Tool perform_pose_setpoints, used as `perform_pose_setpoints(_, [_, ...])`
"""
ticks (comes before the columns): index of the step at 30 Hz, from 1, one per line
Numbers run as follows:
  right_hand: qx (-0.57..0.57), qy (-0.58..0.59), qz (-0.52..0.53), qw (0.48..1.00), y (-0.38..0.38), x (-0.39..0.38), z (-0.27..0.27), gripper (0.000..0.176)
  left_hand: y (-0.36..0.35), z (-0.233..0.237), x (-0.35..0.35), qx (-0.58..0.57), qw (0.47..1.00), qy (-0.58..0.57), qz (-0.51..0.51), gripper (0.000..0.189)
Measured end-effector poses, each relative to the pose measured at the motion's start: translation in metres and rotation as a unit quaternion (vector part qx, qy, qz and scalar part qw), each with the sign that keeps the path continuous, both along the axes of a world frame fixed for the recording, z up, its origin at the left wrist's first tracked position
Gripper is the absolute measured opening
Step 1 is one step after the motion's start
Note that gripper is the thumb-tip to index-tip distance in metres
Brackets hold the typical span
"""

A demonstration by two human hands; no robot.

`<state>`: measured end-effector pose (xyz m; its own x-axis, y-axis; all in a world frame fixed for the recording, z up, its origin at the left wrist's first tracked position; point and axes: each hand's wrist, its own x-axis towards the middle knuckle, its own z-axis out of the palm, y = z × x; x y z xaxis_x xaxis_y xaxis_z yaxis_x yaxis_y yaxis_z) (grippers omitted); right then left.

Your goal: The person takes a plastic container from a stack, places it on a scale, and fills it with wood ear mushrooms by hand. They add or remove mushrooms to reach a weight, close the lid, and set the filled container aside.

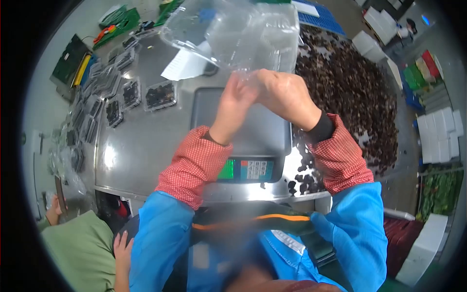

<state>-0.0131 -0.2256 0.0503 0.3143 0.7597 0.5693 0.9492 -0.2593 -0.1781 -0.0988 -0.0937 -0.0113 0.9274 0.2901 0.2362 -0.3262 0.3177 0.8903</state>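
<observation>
Both my hands are raised over a metal weighing scale (253, 134). My left hand (233, 104) and my right hand (287, 95) pinch the near edge of a stack of clear plastic clamshell boxes (233, 29), held up and tilted away from me. The boxes look empty. Both forearms wear red checked sleeve covers over blue sleeves. The scale's keypad and green display (248, 169) face me below my wrists.
A large heap of dark dried mushrooms (350, 87) covers the table on the right. Filled clear boxes (160, 95) lie in rows at the left of the steel table (141, 146). A sheet of paper (182, 65) lies behind the scale. Another person in green (82, 248) sits at lower left.
</observation>
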Motion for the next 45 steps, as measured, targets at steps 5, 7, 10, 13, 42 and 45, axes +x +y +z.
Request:
perform_pose_setpoints(5, [-0.041, 0.077, -0.023, 0.996, -0.042, -0.03, -0.054, 0.025, -0.023, -0.049, -0.017, -0.012, 0.998, 0.053, -0.019, 0.057])
perform_pose_setpoints(7, [-0.067, 0.123, -0.03, 0.99, -0.056, -0.04, -0.074, 0.026, -0.029, -0.057, -0.028, -0.014, 0.995, 0.09, -0.035, 0.057])
perform_pose_setpoints(10, [0.007, 0.219, -0.013, 0.976, -0.076, -0.051, -0.085, 0.027, -0.042, -0.065, -0.037, -0.019, 0.989, 0.141, -0.029, 0.053])
perform_pose_setpoints(13, [0.043, 0.339, 0.039, 0.939, -0.09, -0.049, -0.086, 0.027, -0.051, -0.067, -0.04, 0.009, 0.987, 0.157, -0.033, 0.054])
perform_pose_setpoints(42, [-0.016, -0.208, -0.27, 0.94, -0.279, 0.225, -0.116, 0.029, -0.089, -0.093, -0.032, -0.015, 0.863, 0.234, 0.448, 0.046])
perform_pose_setpoints(45, [-0.056, -0.127, -0.23, 0.963, -0.28, 0.23, -0.154, 0.028, -0.092, -0.102, -0.03, -0.031, 0.861, 0.254, 0.439, 0.056])
